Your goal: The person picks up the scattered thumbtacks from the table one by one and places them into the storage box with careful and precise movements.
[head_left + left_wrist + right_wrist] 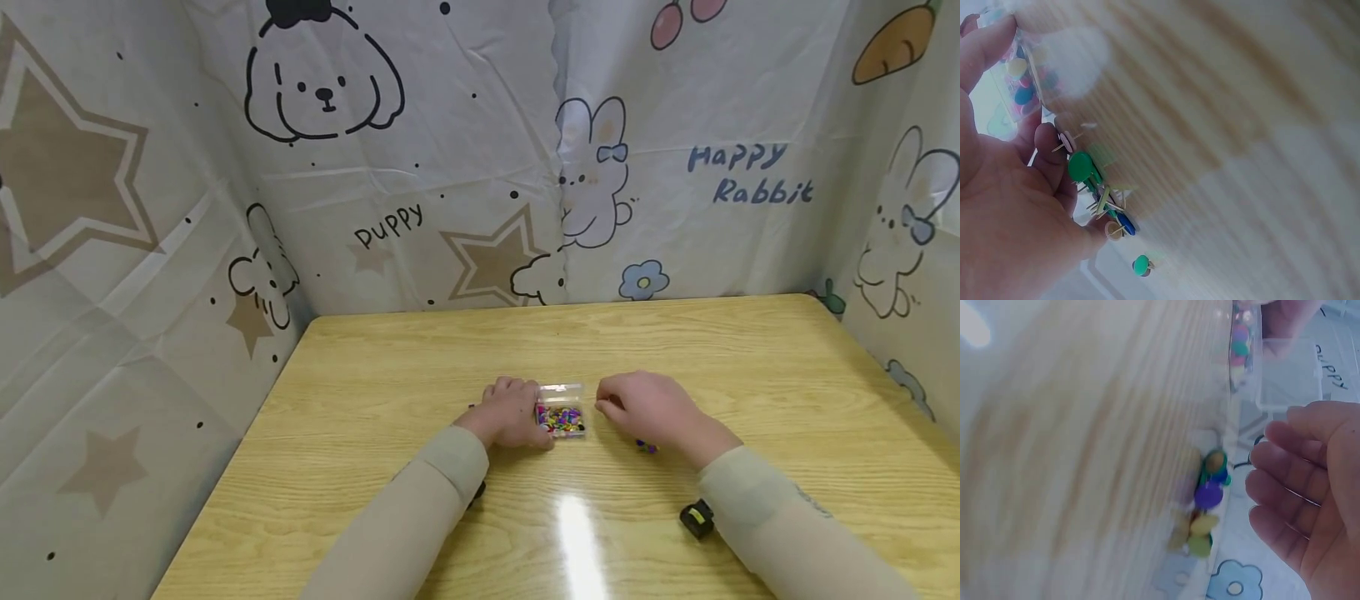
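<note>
A small clear plastic box (561,422) full of multicoloured thumbtacks stands on the table with its transparent lid (561,393) raised at the back. My left hand (512,414) grips the box at its left end, thumb toward the near side. Below that palm lie loose thumbtacks (1082,167), green, blue and pale, with metal points showing. To the right of the box, my right hand (648,408) hovers with loosely bent fingers and nothing visible in them. Another small cluster of thumbtacks (1209,495), purple, yellow and green, lies on the table beneath this hand.
The wood-grain table (390,358) is bordered at the back and sides by a printed cloth (465,150). A small black device (697,518) shows beside the right sleeve, and part of another (477,493) by the left sleeve. One green thumbtack (1141,265) lies apart.
</note>
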A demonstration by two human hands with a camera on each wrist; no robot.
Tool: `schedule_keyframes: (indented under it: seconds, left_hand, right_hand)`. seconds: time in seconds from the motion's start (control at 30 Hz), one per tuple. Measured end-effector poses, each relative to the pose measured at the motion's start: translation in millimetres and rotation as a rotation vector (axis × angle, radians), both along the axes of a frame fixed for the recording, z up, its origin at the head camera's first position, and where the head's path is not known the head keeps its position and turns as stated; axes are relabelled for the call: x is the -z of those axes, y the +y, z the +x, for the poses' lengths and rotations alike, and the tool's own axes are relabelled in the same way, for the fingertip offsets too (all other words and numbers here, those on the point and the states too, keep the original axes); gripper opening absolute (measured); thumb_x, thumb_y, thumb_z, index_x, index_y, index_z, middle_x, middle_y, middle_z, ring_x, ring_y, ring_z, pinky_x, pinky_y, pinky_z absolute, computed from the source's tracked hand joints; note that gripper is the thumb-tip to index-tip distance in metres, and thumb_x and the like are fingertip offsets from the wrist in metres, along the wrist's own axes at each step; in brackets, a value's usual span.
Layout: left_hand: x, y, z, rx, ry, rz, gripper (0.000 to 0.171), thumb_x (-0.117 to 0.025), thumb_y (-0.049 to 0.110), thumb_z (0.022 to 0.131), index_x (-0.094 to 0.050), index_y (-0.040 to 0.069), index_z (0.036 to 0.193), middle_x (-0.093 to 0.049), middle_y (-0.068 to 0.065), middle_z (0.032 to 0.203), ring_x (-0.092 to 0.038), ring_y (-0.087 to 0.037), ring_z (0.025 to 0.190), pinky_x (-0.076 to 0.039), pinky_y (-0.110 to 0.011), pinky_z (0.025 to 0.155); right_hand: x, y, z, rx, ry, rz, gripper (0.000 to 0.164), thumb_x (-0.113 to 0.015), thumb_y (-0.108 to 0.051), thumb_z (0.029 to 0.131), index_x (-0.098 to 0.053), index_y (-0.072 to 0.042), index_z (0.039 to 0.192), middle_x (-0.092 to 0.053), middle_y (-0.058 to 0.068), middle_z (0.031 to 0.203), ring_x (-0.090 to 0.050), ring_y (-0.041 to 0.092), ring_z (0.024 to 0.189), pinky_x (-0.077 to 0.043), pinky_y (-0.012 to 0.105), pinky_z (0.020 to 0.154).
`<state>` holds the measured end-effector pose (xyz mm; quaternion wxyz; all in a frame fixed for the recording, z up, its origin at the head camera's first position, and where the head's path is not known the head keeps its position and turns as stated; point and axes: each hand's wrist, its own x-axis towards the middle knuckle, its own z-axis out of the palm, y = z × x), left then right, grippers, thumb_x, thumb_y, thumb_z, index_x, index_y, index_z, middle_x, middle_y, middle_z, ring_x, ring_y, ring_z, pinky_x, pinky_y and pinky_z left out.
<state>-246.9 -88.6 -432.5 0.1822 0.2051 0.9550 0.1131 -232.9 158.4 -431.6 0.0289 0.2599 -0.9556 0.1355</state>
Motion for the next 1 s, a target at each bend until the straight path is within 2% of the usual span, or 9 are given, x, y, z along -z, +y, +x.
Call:
schedule_keyframes:
  seconds: [0.13, 0.3, 0.43, 0.6, 0.73, 1.0]
  left_hand:
    - [1.0, 0, -0.2, 0.006, 0.002, -0.01, 0.066, -0.08, 0.054, 0.081, -0.051, 0.017, 0.127, -0.052, -0.005, 0.133, -0.032, -0.029, 0.138, -0.023, -0.048, 0.116]
    - [0.5, 0, 0.5, 0.001, 0.002, -0.002, 0.07, -0.08, 0.054, 0.081, -0.05, 0.016, 0.132, -0.052, -0.005, 0.133, -0.032, -0.029, 0.137, -0.023, -0.048, 0.116]
    - [0.3, 1, 0.5, 0.001, 0.005, -0.004, 0.076, -0.079, 0.054, 0.081, -0.048, 0.014, 0.138, -0.051, -0.005, 0.134, -0.032, -0.03, 0.138, -0.022, -0.048, 0.117]
    - [0.9, 1, 0.9, 0.009, 0.014, -0.013, 0.079, -0.079, 0.054, 0.082, -0.046, 0.014, 0.142, -0.051, -0.004, 0.135, -0.031, -0.03, 0.139, -0.022, -0.049, 0.117]
    - [1.3, 0, 1.6, 0.011, 0.016, -0.009, 0.077, -0.079, 0.055, 0.081, -0.048, 0.014, 0.139, -0.051, -0.003, 0.133, -0.032, -0.029, 0.138, -0.022, -0.048, 0.117]
    - [-0.2, -1, 2.9, -0.006, 0.005, 0.0, 0.07, -0.079, 0.053, 0.082, -0.049, 0.015, 0.132, -0.05, -0.005, 0.136, -0.032, -0.028, 0.137, -0.022, -0.047, 0.116]
  right_hand:
    - [-2.7, 8, -1.6, 0.056, -0.036, -0.011, 0.01, -0.062, -0.025, 0.098, -0.071, -0.019, 0.097, -0.059, -0.011, 0.076, -0.051, 0.01, 0.066, -0.048, 0.037, 0.065]
    - [-3.1, 17, -5.6, 0.114, -0.072, -0.002, 0.018, -0.06, -0.016, 0.095, -0.07, -0.012, 0.11, -0.06, -0.006, 0.083, -0.052, 0.013, 0.07, -0.046, 0.036, 0.063]
    - [-0.1, 21, -8.1, 0.108, -0.068, 0.019, 0.019, -0.062, -0.014, 0.094, -0.071, -0.01, 0.11, -0.062, -0.003, 0.09, -0.056, 0.015, 0.078, -0.052, 0.04, 0.072]
    - [0.8, 22, -8.2, 0.054, -0.068, 0.035, 0.013, -0.066, -0.013, 0.094, -0.073, -0.012, 0.104, -0.063, -0.002, 0.094, -0.058, 0.015, 0.08, -0.053, 0.044, 0.079]
    - [0.9, 21, -7.2, 0.033, -0.077, 0.047, 0.011, -0.068, -0.011, 0.093, -0.073, -0.013, 0.103, -0.063, -0.003, 0.093, -0.057, 0.013, 0.078, -0.053, 0.043, 0.079]
    - [0.3, 16, -7.1, 0.058, -0.069, 0.063, 0.008, -0.069, -0.012, 0.092, -0.072, -0.017, 0.097, -0.061, -0.006, 0.09, -0.053, 0.013, 0.073, -0.051, 0.04, 0.073]
